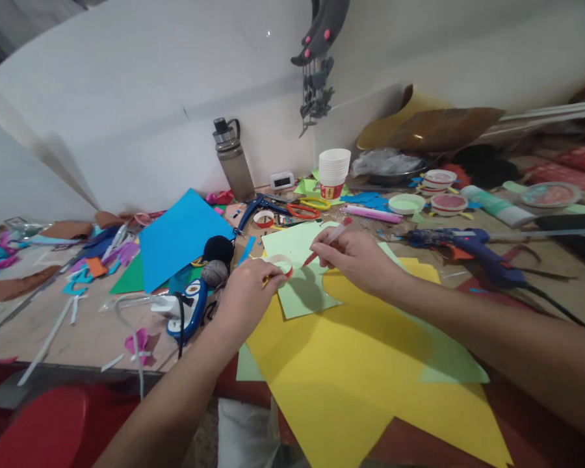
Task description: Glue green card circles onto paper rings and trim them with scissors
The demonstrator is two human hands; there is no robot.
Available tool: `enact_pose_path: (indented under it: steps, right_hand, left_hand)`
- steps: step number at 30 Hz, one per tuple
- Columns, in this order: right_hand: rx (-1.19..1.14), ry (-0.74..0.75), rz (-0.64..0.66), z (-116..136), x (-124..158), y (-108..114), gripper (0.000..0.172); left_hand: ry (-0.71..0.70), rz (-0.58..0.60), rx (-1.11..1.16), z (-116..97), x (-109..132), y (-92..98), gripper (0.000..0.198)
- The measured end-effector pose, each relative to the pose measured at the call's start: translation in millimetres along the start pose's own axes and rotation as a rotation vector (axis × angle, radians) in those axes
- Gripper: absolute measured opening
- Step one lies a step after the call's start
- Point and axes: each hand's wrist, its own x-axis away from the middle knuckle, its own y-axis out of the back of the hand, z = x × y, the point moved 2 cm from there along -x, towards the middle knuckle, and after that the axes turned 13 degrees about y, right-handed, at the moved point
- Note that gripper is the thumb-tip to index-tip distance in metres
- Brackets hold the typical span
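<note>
At a cluttered craft counter (92, 331), the left hand (246, 292) grasps a red-edged ring (280, 263) on pale green paper (307, 286). The right hand (355, 257) grips a red pencil (329, 239) just beside it, above a yellow sheet (351, 370).

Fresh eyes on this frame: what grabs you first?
The hands at centre: the left hand holds a small red-rimmed ring on a pale green sheet, and the right hand holds a red pen tip-down beside it. Below them a big yellow sheet fills the foreground. A bright blue sheet lies to the left, a blue glue gun to the right.
</note>
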Motion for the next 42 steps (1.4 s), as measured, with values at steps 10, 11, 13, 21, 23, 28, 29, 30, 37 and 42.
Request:
enact_pose_path:
  steps: [10, 11, 13, 21, 23, 28, 29, 30, 37, 42]
  right_hand:
    - [0.047, -0.024, -0.12, -5, 0, 13, 0.038]
    - [0.038, -0.013, -0.12, -6, 1, 13, 0.037]
    - [0.008, 0.013, -0.125, -7, 2, 13, 0.033]
    - [0.155, 0.054, -0.052, -3, 27, 14, 0.024]
    - [0.225, 0.029, 0.05, -3, 35, 11, 0.026]
    - [0.34, 0.001, 0.201, -9, 38, 8, 0.031]
    - [0.375, 0.016, 0.207, -12, 35, 9, 0.031]
    - [0.413, 0.03, 0.214, -14, 32, 9, 0.03]
    - [0.476, 0.044, 0.225, -32, 8, 7, 0.031]
    - [0.302, 0.088, 0.069, -32, 4, 17, 0.028]
  left_hand:
    - [-0.132, 0.185, -0.064, -26, 17, -21.2, 0.013]
    - [-0.124, 0.165, -0.031, -25, 17, -19.8, 0.013]
    - [-0.101, 0.089, 0.053, -22, 13, -11.9, 0.017]
    - [-0.162, 0.117, -0.004, -7, -63, -4.3, 0.03]
    - [-0.187, 0.228, -0.084, -2, -75, -16.9, 0.031]
    - [-0.25, 0.27, -0.201, 4, -78, -31.8, 0.035]
    - [-0.26, 0.265, -0.232, 4, -77, -30.9, 0.035]
    - [-0.264, 0.26, -0.266, 4, -75, -29.1, 0.036]
    - [-0.15, 0.275, -0.48, -9, -54, -8.0, 0.04]
    - [-0.159, 0.197, -0.303, -26, -39, -1.8, 0.028]
